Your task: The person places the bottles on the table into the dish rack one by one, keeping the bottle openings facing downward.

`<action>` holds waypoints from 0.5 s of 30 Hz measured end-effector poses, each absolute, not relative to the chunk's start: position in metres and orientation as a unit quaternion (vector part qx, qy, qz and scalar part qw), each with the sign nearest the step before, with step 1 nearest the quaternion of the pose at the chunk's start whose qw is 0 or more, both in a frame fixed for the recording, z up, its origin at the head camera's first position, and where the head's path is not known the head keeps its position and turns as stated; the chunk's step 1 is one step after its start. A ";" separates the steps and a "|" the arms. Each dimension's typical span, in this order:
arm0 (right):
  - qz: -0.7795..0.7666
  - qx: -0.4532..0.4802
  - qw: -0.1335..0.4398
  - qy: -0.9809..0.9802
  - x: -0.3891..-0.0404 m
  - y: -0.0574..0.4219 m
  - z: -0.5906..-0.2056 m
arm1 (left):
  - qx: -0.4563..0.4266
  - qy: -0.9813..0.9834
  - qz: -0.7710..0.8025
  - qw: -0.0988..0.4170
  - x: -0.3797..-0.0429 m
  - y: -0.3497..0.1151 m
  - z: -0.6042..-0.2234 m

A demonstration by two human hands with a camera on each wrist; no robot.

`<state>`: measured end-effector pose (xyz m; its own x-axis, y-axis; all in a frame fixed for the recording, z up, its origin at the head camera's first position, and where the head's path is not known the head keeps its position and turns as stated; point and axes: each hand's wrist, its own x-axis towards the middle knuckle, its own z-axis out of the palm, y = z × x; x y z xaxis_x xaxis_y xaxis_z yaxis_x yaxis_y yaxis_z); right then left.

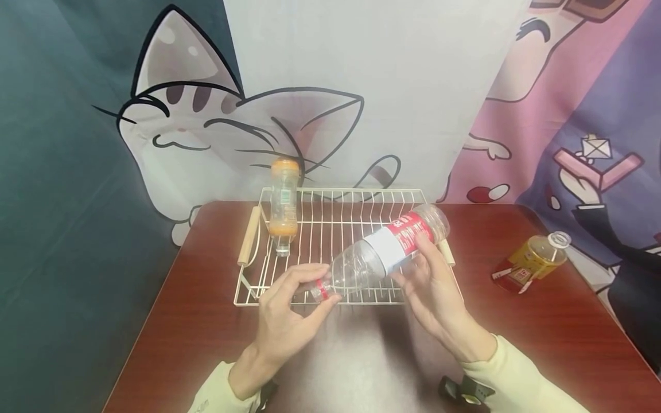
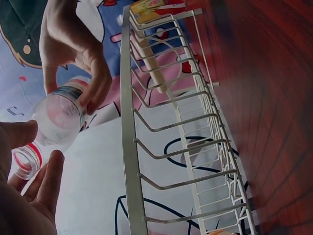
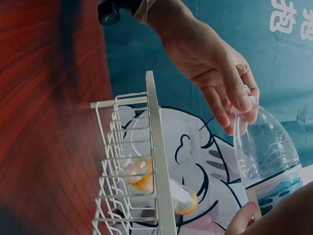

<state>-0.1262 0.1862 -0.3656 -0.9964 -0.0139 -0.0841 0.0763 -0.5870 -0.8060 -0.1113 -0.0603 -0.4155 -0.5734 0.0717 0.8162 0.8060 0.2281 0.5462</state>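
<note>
The clear bottle (image 1: 379, 250), raised slantwise above the level of the wire rack (image 2: 129, 122). The left hand (image 1: 286, 321) pinches its neck; the right hand (image 1: 440, 295) grips its labelled body. Best practice: firm pinch, lighter right hold (the thin wall would probably dent).

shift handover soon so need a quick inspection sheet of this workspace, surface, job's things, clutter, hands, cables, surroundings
surface: red-brown table, glare on the person's side; white wire rack stands on it
job's things: clear bottle, held tilted, clear of the rack
clutter: orange-ended bottle in the rack, neck toward the person; yellow-labelled bottle on the table, to the right
hands: left hand pinches the clear bottle's neck; right hand grips its labelled body
cables: nothing seen
surroundings: cartoon-printed backdrop behind the table
</note>
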 end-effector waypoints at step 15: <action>-0.863 -0.025 -0.007 0.505 -0.158 0.183 -0.354 | -0.294 -0.788 -0.442 0.312 -0.101 -0.086 -0.424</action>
